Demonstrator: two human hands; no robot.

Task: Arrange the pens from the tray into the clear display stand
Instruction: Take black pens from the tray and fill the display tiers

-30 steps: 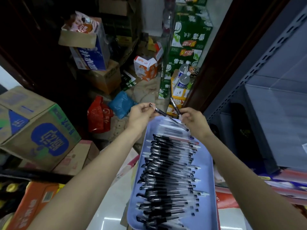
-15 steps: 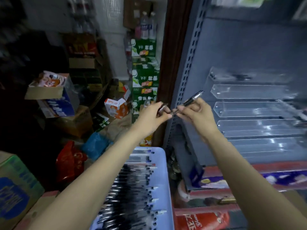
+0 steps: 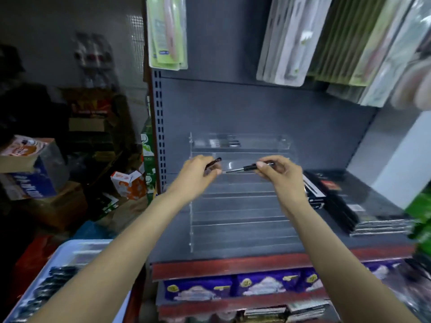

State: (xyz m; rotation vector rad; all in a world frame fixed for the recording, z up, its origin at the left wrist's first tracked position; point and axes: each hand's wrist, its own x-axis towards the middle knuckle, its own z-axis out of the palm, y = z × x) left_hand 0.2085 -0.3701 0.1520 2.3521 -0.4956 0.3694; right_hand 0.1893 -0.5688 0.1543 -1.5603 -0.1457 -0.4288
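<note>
**Hands and pens now up at the clear stand**

Since the earlier frame both hands have risen from over the tray and drawn apart, and the view has swung right, so that the clear display stand (image 3: 238, 201) now fills the middle of the picture and the tray (image 3: 67, 250) has dropped to the lower left corner.

The left hand (image 3: 198, 173) is held in front of the upper left part of the stand, fingers curled round a dark pen (image 3: 213, 163) whose end sticks up and to the right past the knuckles. The right hand (image 3: 279, 173) is level with it, to the right, and pinches a second pen (image 3: 247, 168) between thumb and fingertips; this pen lies nearly level, its slim pale tip pointing left toward the left hand. The two pens are near each other but apart. Whether either touches the stand cannot be told through the blur.

The stand is a stepped rack of clear troughs on a grey shelf (image 3: 275, 249) with a red front edge. Its top trough holds a few dark pens (image 3: 225, 143) toward the left; the lower troughs look bare, though glare makes that uncertain. The blue tray holds rows of black pens (image 3: 50, 287), partly hidden by the left forearm.

Beside the stand on the right lie flat dark packets (image 3: 335, 197). Packaged goods (image 3: 168, 31) hang from the back panel above. To the left stand cardboard boxes (image 3: 30, 169), an orange and white carton (image 3: 128, 184) and green crates (image 3: 148, 155).
</note>
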